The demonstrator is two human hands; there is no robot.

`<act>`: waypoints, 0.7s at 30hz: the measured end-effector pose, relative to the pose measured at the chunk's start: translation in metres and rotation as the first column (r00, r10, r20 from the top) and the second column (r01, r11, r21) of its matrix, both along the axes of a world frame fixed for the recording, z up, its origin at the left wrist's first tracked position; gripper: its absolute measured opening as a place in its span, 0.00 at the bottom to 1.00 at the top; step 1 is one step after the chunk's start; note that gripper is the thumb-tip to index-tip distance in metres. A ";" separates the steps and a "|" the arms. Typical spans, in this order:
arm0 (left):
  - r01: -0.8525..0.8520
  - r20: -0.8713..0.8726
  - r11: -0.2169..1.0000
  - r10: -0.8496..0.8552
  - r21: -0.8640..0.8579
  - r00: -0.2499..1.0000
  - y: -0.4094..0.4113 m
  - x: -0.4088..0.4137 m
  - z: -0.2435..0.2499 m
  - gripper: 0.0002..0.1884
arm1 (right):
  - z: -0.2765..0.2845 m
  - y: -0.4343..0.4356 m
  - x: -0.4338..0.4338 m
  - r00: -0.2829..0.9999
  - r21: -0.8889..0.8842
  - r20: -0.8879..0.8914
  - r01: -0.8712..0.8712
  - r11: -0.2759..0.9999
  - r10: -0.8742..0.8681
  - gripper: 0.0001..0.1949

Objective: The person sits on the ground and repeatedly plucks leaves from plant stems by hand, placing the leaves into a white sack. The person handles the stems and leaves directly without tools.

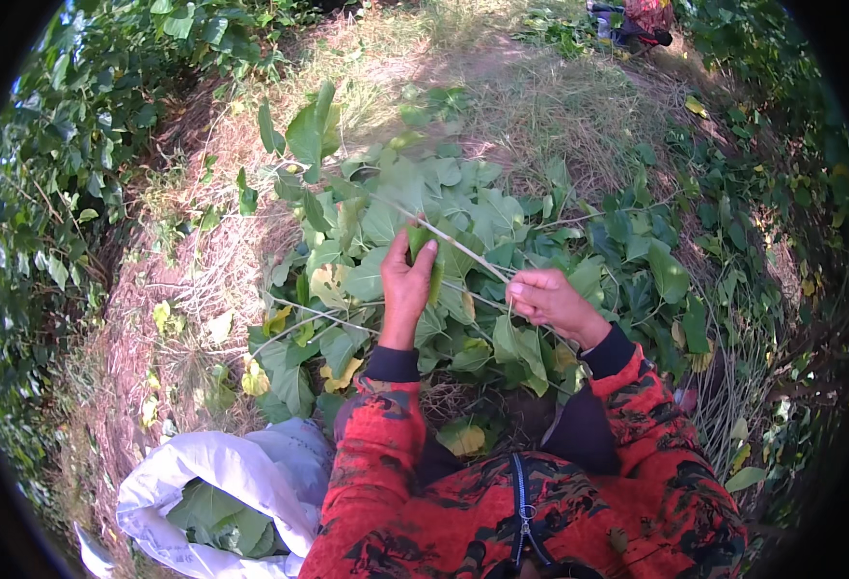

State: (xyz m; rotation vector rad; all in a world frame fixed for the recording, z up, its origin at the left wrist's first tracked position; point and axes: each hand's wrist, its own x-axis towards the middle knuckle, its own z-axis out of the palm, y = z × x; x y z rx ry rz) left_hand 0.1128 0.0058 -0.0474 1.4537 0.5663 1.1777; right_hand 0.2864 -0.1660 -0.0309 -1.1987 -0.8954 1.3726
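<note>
A thin leafy branch [468,253] slants across the middle of the view, its cut end side gripped in my right hand [551,300]. My left hand [408,279] closes its thumb and fingers on a green leaf [419,237] beside the branch. Beneath both hands lies a heap of cut branches with broad green leaves [493,213], a few of them yellow. At the lower left a white woven sack [207,452] stands with its mouth spread, and green leaves [222,517] lie inside it.
Leafy bushes [70,145] line the left side, more foliage [764,94] the right. Bare thin stems [714,405] lie in a bundle at my right. Dry grass [576,123] covers ground beyond the heap. Another person [638,22] is partly visible at the top right.
</note>
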 end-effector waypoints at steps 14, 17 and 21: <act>-0.062 -0.197 0.990 0.087 0.129 0.977 -0.005 -0.005 0.002 0.08 | 0.002 0.005 -0.013 0.945 0.096 0.325 -0.055 0.994 0.020 0.12; 0.071 -0.244 0.997 -0.076 -0.028 0.967 -0.011 -0.008 0.005 0.08 | -0.002 0.007 -0.013 0.720 0.307 0.660 0.002 0.952 -0.214 0.11; -0.103 -0.163 0.915 0.179 0.391 0.970 -0.009 -0.009 0.013 0.08 | 0.011 0.009 -0.018 0.430 0.462 0.797 0.016 0.887 -0.424 0.09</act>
